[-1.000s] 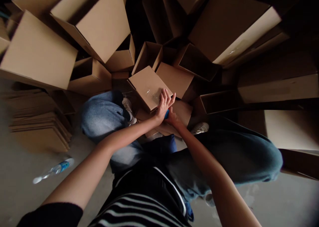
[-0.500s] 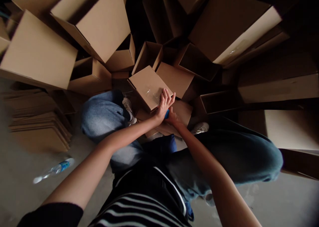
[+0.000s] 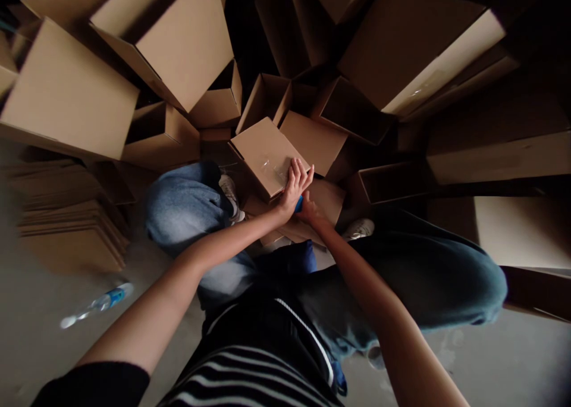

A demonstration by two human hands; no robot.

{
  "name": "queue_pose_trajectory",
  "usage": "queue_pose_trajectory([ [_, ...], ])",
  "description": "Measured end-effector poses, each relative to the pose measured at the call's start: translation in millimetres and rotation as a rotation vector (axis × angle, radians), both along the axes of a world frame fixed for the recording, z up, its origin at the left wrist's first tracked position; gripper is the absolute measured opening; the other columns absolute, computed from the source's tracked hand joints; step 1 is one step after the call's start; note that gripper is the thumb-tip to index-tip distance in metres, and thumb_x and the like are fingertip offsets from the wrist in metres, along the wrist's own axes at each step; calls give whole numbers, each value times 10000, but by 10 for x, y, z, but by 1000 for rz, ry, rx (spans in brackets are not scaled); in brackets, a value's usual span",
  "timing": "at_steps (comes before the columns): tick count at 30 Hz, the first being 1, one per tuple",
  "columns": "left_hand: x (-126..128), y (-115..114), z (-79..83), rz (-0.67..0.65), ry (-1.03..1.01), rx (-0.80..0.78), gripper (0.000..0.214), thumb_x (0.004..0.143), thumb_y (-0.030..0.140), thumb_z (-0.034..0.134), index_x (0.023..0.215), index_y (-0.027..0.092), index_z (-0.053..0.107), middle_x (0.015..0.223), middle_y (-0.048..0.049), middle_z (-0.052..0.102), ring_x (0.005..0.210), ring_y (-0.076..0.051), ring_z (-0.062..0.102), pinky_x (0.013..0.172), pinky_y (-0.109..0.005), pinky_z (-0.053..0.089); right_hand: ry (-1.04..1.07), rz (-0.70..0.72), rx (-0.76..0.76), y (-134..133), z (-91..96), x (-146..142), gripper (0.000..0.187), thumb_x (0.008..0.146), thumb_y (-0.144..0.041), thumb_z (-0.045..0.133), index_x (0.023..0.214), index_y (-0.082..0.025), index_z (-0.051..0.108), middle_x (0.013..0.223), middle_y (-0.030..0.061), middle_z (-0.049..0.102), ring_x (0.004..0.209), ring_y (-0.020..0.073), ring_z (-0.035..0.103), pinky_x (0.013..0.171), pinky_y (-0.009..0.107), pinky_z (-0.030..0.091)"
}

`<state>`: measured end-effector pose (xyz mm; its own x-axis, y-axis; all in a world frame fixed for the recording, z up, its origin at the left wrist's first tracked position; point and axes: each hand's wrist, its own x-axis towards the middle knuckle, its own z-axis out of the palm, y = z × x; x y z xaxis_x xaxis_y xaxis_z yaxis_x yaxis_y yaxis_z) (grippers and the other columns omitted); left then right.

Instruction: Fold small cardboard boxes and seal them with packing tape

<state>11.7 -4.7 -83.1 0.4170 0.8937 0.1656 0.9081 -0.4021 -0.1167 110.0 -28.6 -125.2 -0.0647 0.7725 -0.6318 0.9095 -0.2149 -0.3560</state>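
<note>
Between my knees, a small closed cardboard box [image 3: 261, 151] is tilted, with shiny clear tape on its top face. My left hand [image 3: 293, 185] grips its near right corner, fingers spread over the top and the edge; the thumb is hidden. Just below it, my right hand [image 3: 311, 210] is closed around a blue object [image 3: 298, 204]. Only a small patch of that object shows, against the near side of the box, so its kind is unclear. Another cardboard piece [image 3: 328, 202] lies under and beside the hands.
Open cardboard boxes [image 3: 160, 134] crowd the front and both sides, with larger ones [image 3: 190, 44] behind. A stack of flat cardboard [image 3: 74, 234] lies at left, near a plastic bottle [image 3: 100, 303] on the grey floor. Dark blue cloth [image 3: 289, 257] is between my legs.
</note>
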Motion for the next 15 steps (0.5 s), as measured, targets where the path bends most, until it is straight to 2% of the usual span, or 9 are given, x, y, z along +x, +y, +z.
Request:
queue_pose_trajectory([
  [7, 16, -2, -15, 8, 10, 40, 560, 996, 113, 338, 1553, 69, 305, 1538, -251, 438, 1464, -292, 380, 1176, -506, 371, -3, -3, -9, -5, 12, -8, 709, 835, -365, 704, 1377, -119, 320, 1244, 218, 664, 1137, 347, 666, 832, 374, 514],
  [15, 29, -13, -60, 24, -11, 38, 626, 1000, 128, 355, 1602, 111, 185, 1557, -249, 411, 1471, -295, 365, 1175, -533, 360, 8, -7, -13, -3, 49, -8, 677, 846, -353, 689, 1377, -121, 339, 1235, 226, 669, 1132, 357, 670, 832, 392, 520],
])
